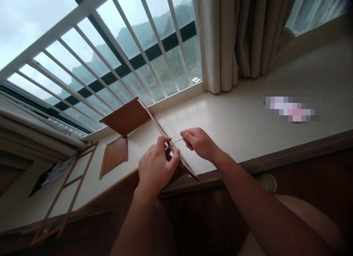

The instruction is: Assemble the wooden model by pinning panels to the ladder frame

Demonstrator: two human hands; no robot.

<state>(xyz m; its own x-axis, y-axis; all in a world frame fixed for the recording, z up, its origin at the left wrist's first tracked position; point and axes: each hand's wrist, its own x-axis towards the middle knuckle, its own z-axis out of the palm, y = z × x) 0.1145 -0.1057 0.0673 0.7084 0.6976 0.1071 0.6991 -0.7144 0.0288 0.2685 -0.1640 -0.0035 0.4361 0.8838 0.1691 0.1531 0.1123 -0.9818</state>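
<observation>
A wooden board (156, 121), seen almost edge-on, stands tilted on the pale window ledge (217, 120). My left hand (156, 164) is closed around its near part, with thumb and fingers on either side of the edge. From the right, my right hand (200, 141) pinches a thin metal rod (178, 140), whose far end meets the board beside my left fingertips. Its other end is hidden in my fist, so the kind of tool cannot be made out. Behind the board, a brown wooden panel (128, 117) stands at an angle.
A smaller wooden panel (115, 156) and a ladder-like wooden frame (74, 180) lie to the left. White railings (129, 35) line the window, with a beige curtain (220, 43) at its right. A blurred pink-and-white item (292, 110) lies on the right of the ledge.
</observation>
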